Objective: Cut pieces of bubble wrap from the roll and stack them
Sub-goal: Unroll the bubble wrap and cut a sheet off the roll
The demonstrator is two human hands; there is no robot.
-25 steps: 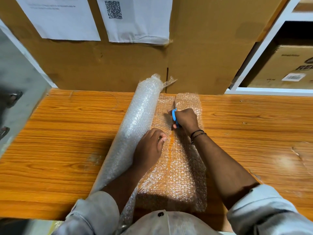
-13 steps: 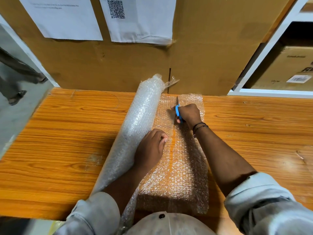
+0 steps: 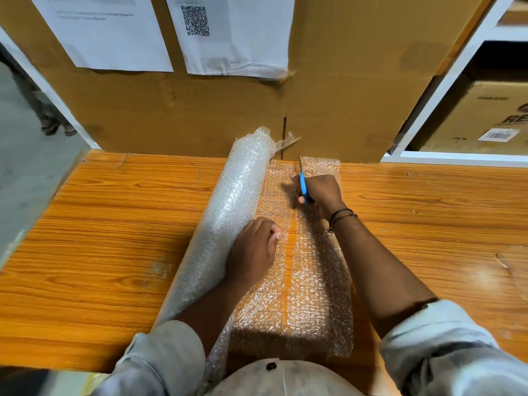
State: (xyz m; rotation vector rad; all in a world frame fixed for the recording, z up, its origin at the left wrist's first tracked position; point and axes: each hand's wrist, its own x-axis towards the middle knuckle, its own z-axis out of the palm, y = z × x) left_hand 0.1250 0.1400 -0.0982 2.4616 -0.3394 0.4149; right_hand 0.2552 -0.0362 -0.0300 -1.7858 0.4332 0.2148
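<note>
Clear bubble wrap sheet (image 3: 314, 281), light and limp, lies on the table (image 3: 114, 224) beside its roll (image 3: 228, 212), so my left hand (image 3: 251, 252) pinches it near the cut while my right hand (image 3: 323, 192) clamps the blue-handled scissors (image 3: 303, 187).

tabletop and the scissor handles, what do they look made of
Tabletop: glossy orange wood-grain surface, either varnished wood or laminate; streaky grain and sheen show. The scissor handles: probably smooth plastic, judging by the uniform bright blue; the right hand covers most of them.
</note>
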